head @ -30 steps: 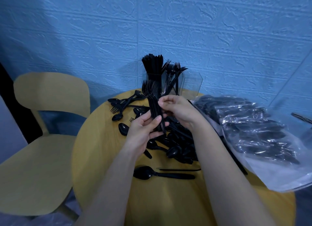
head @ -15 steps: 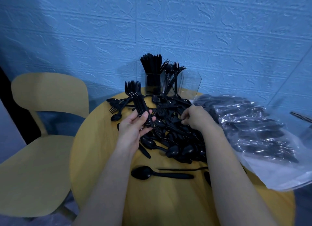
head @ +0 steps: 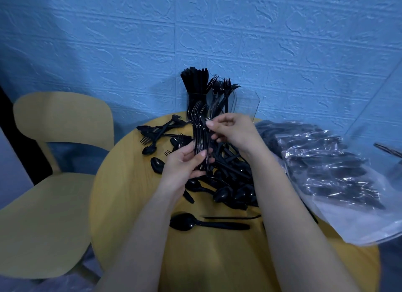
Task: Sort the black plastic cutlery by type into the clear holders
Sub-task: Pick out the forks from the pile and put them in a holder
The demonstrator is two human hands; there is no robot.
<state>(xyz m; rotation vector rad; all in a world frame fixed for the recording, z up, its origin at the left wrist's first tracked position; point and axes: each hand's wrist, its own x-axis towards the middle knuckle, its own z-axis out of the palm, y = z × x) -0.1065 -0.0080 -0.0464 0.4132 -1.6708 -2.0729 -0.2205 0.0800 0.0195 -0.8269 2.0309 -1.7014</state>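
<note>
The left hand point(head: 185, 163) holds a bundle of black forks point(head: 200, 137) upright by the handles, above the middle of the round yellow worktop point(head: 121, 204). The right hand point(head: 232, 130) pinches the top of one fork in this bundle with its fingertips. A heap of loose black cutlery point(head: 230, 178) lies under the hands. The clear holders point(head: 245, 106) stand at the far edge, the left one with knives point(head: 194, 80), the middle one with forks.
</note>
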